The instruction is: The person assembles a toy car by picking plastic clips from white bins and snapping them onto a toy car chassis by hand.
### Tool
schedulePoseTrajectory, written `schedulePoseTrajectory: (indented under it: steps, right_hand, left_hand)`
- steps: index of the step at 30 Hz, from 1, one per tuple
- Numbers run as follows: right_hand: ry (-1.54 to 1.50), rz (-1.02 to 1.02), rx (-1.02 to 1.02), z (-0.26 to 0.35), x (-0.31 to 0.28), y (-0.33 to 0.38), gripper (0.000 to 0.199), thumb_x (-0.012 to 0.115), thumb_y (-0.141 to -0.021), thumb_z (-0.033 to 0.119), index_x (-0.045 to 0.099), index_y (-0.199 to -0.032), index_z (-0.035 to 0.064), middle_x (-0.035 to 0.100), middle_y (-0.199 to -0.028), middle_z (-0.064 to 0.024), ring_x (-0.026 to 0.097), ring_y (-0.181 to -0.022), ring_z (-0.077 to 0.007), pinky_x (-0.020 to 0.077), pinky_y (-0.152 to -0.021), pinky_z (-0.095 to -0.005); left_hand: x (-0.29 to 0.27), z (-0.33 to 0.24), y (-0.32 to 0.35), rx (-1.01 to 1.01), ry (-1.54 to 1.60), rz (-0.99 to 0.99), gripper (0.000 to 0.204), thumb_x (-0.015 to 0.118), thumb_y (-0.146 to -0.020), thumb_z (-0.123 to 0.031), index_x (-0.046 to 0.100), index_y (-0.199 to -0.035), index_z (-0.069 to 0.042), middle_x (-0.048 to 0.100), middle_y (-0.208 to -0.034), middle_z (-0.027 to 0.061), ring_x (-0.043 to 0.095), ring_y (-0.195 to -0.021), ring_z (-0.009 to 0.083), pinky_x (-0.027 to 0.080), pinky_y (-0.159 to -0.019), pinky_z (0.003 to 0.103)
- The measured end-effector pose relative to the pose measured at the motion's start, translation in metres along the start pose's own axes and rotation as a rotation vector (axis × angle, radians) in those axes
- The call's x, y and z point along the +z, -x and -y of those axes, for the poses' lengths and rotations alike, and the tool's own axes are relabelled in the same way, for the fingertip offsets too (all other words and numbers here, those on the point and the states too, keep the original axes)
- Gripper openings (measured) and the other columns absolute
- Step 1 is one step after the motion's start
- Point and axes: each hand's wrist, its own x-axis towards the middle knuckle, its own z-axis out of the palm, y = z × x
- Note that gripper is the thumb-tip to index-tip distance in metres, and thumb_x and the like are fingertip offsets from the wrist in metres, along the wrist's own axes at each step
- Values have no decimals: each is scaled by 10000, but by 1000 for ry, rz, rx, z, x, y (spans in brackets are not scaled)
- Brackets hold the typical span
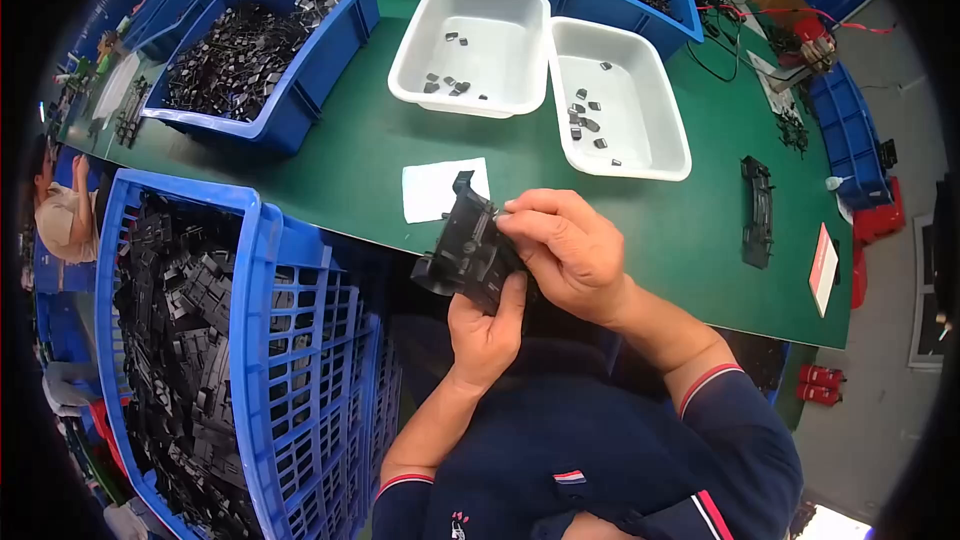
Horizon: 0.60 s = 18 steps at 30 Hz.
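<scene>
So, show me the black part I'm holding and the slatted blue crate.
Held black part (464, 242): head view, on its broad face.
Slatted blue crate (240, 340): head view, on its right-hand rim.

Bright light covers the green table (345, 175); a patch glares white at lower right; straight edges bend toward the black rim.
</scene>
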Motion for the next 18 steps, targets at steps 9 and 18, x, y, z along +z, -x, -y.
schedulePoseTrajectory:
  steps: [9,18]
  right_hand:
    - [-736,32,800,15,-15,2,155,653,-861,40,605,-992,-28,638,-883,-93,620,-731,-124,526,-626,-255]
    - [-859,124,974,14,-18,-14,182,610,-896,111,649,-798,-38,630,-707,-67,572,-582,-104,491,-520,-251]
  left_hand:
    - [1,-9,4,-93,132,30,288,568,-918,-3,552,-1205,-7,613,-1128,48,562,-1022,105,437,-907,252]
    - [4,-7,1,-2,157,82,260,567,-920,-5,559,-1179,1,606,-1113,37,550,-1012,101,428,-905,251]
